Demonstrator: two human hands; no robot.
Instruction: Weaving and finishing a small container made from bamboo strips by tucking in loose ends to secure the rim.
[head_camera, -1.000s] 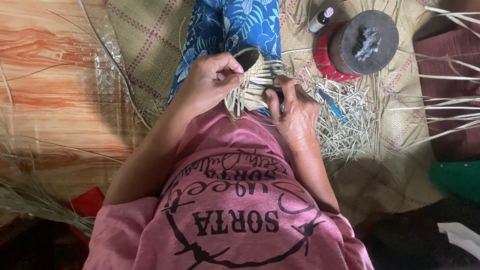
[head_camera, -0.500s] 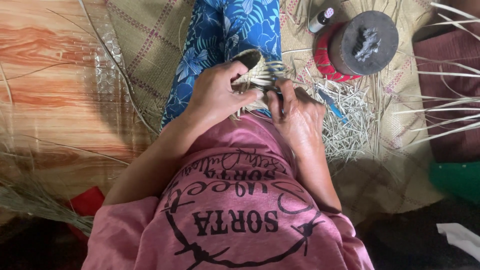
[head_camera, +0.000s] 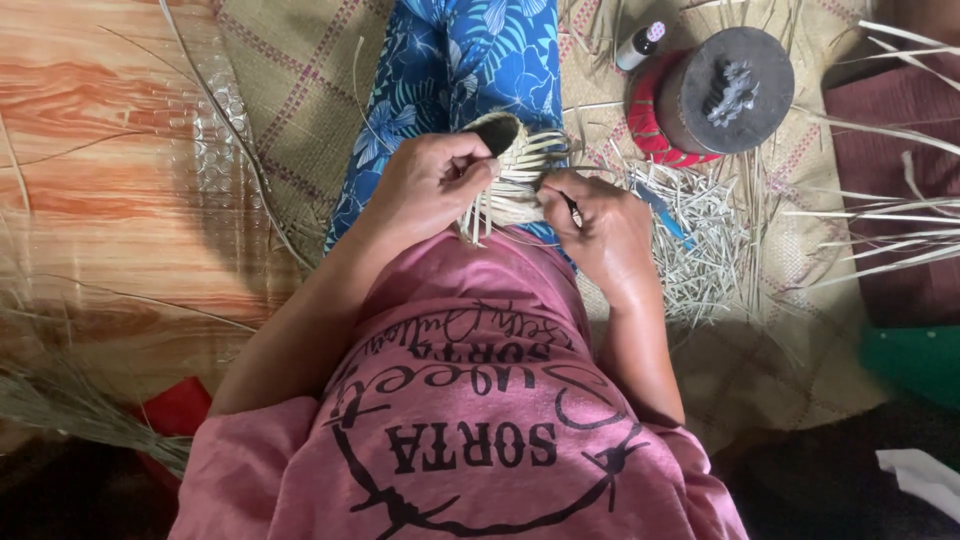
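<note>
**Small basket worked in the lap, over a woven mat**

A woven mat (head_camera: 300, 90) with a faint check covers the floor, wood-grain flooring (head_camera: 90, 150) shows at 9 o'clock, and cut straw (head_camera: 700, 240) lies scattered at 3 o'clock. At 1 o'clock stands a red round tin (head_camera: 650, 130) with a dark lid (head_camera: 735, 85), a small bottle (head_camera: 640, 45) just beside it.

The basket (head_camera: 515, 170), small and half woven from pale strips, sits just above centre, over a leg in blue floral cloth (head_camera: 470, 70). The left hand (head_camera: 430, 185) clasps its left side, fingers (head_camera: 470, 165) curled onto the rim by the dark opening. The right hand (head_camera: 600, 225) is at its right edge, fingers pinched on a thin dark tool (head_camera: 570, 205) whose tip meets the weave; what kind of tool I cannot tell.

The basket looks light and springy, stiff enough to hold its shape but easily crushed or unravelled where loose strips fan out below. The woven rim seems the safest hold, not the free ends
</note>
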